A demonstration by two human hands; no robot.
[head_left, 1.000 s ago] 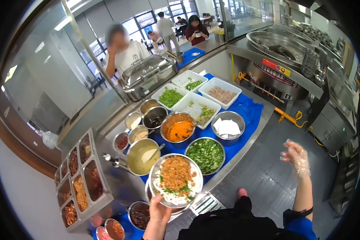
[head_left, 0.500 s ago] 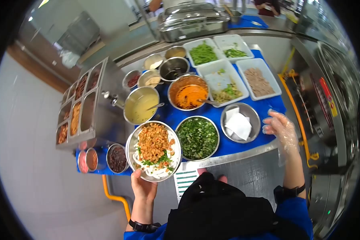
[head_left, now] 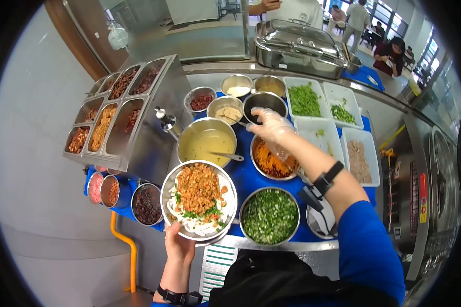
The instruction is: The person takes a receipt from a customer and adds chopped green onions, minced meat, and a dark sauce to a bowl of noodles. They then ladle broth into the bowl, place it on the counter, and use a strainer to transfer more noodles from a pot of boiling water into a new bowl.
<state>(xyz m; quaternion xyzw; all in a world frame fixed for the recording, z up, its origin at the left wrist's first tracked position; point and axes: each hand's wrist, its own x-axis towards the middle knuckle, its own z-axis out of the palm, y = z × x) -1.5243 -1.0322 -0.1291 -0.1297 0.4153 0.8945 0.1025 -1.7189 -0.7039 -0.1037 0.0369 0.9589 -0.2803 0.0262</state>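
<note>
My left hand (head_left: 180,244) grips a metal bowl (head_left: 165,190) by its near rim, thumb over the edge. White noodles (head_left: 206,222) fill it, topped with orange-brown minced topping (head_left: 200,188) and chopped greens. My right hand (head_left: 272,125), in a clear plastic glove, reaches over the near edge of a bowl of dark liquid (head_left: 258,102), its fingers apart. A spoon handle (head_left: 239,123) shows beside its fingertips, at the bowl of tan paste (head_left: 224,111). My right forearm passes over the pot of orange-red oil (head_left: 267,158) and partly hides it.
A pot of yellowish broth (head_left: 202,140) with a ladle stands behind the held bowl. Chopped green onions (head_left: 270,216) lie in a bowl to its right. White trays (head_left: 320,134) hold greens and shredded meat. A steel topping rack (head_left: 153,112) stands left; a chafing dish (head_left: 299,48) stands behind.
My right hand has moved from the right side, past the bowl with white paper, to the dark-liquid bowl. The view has shifted; my left hand still holds the noodle bowl.
</note>
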